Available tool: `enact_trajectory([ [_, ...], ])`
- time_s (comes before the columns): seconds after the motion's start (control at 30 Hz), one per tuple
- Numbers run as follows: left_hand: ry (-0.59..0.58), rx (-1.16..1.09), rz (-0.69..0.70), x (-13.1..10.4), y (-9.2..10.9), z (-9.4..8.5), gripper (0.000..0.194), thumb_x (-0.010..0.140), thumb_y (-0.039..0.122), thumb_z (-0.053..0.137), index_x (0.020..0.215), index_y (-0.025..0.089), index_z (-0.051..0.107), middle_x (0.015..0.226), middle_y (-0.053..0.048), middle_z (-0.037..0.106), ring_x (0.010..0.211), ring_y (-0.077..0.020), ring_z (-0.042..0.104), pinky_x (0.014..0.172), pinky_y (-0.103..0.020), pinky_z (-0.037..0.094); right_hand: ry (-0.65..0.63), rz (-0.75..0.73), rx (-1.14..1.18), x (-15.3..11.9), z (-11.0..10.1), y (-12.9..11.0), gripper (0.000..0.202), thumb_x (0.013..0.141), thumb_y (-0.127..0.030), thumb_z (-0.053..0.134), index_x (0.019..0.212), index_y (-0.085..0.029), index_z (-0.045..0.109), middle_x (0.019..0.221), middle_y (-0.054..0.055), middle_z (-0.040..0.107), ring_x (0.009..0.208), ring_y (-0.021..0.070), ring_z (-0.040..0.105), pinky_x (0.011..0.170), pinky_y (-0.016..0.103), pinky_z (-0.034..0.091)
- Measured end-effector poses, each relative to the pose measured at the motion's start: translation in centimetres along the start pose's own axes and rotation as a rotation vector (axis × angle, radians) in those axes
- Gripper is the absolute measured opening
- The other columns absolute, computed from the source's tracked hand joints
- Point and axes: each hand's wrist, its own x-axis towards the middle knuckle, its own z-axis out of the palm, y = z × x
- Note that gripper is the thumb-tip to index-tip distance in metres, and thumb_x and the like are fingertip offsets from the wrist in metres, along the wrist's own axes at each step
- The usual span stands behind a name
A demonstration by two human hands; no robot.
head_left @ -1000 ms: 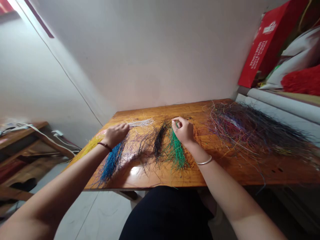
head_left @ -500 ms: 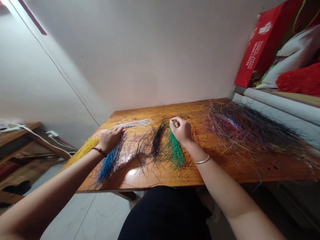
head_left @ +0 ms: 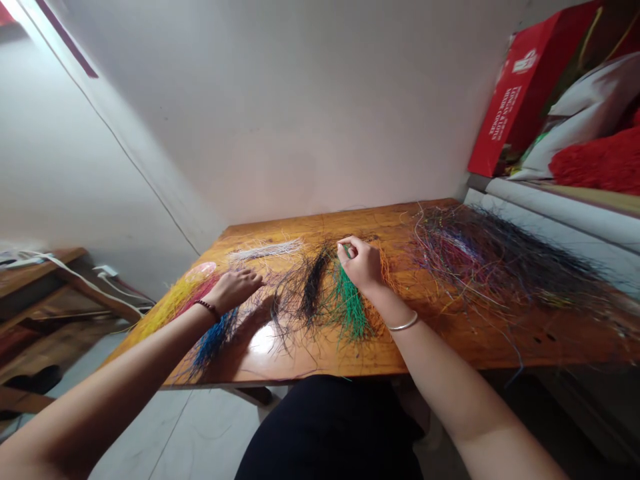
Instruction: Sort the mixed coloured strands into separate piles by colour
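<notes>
My left hand (head_left: 235,290) hovers palm down over the upper end of a blue wire bundle (head_left: 215,343), fingers stretched to the right; what lies beneath the palm is hidden. A white wire bundle (head_left: 273,249) lies just beyond it. My right hand (head_left: 361,265) is closed in a pinch above the top of a green wire bundle (head_left: 353,307); anything between thumb and forefinger is too small to make out. Between the hands lies a loose black bundle (head_left: 314,287). Orange strands (head_left: 385,267) show beside my right hand.
Yellow (head_left: 163,307) and dark red (head_left: 200,291) bundles lie at the table's left. A big tangle of mixed dark wires (head_left: 500,253) spreads over the right side. A red box (head_left: 520,93) and white rolls (head_left: 560,207) stand at the right. The wooden table (head_left: 320,363) meets the wall behind.
My left hand has moved from the white bundle's left end toward me and to the right, its fingers straightening. My right hand has stayed pinched in nearly the same place.
</notes>
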Motion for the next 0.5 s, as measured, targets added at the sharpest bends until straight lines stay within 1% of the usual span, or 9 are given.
enact_trajectory([
  [0.1, -0.076, -0.051, 0.0, -0.3, 0.4, 0.1, 0.023, 0.098, 0.026, 0.045, 0.094, 0.016, 0.065, 0.088, -0.013, 0.068, 0.091, -0.0233, 0.064, 0.069, -0.028, 0.045, -0.006, -0.001, -0.004, 0.0, 0.0, 0.0, 0.02, 0.086, -0.03, 0.055, 0.086, -0.018, 0.071, 0.054, -0.004, 0.046, 0.051, 0.0111, 0.043, 0.055, 0.024, 0.03],
  [0.2, -0.147, -0.041, -0.001, -0.5, 0.7, -0.2, 0.026, 0.098, 0.025, 0.042, 0.091, 0.017, 0.065, 0.088, -0.011, 0.068, 0.086, -0.0235, 0.065, 0.067, -0.029, 0.044, -0.031, 0.006, -0.023, 0.0, 0.1, 0.1, 0.019, 0.085, -0.03, 0.055, 0.086, -0.019, 0.071, 0.056, -0.003, 0.05, 0.053, 0.0116, 0.045, 0.055, 0.024, 0.03],
  [0.33, -0.177, -0.071, -0.007, -0.6, 1.3, -1.0, 0.034, 0.1, 0.034, 0.037, 0.086, 0.02, 0.065, 0.085, -0.008, 0.068, 0.078, -0.0221, 0.065, 0.064, -0.028, 0.042, -0.116, 0.013, -0.06, 0.0, 0.3, 0.4, 0.017, 0.084, -0.03, 0.058, 0.084, -0.021, 0.072, 0.059, -0.002, 0.054, 0.055, 0.0116, 0.048, 0.055, 0.024, 0.028],
  [0.4, -0.192, -0.087, -0.04, -0.6, 1.7, -1.6, 0.037, 0.099, 0.039, 0.038, 0.085, 0.02, 0.065, 0.083, -0.009, 0.068, 0.073, -0.0214, 0.064, 0.063, -0.028, 0.041, -0.157, 0.009, -0.07, 0.0, 0.4, 0.4, 0.017, 0.084, -0.031, 0.058, 0.085, -0.021, 0.072, 0.059, -0.002, 0.055, 0.055, 0.0115, 0.048, 0.055, 0.024, 0.028],
  [0.5, -0.22, -0.074, -0.083, -0.7, 2.2, -2.6, 0.036, 0.097, 0.042, 0.041, 0.085, 0.019, 0.066, 0.083, -0.01, 0.068, 0.069, -0.0227, 0.063, 0.059, -0.029, 0.04, -0.193, 0.003, -0.083, 0.0, 0.4, 0.4, 0.018, 0.084, -0.032, 0.058, 0.086, -0.021, 0.072, 0.06, -0.002, 0.057, 0.055, 0.0115, 0.049, 0.054, 0.024, 0.028],
])
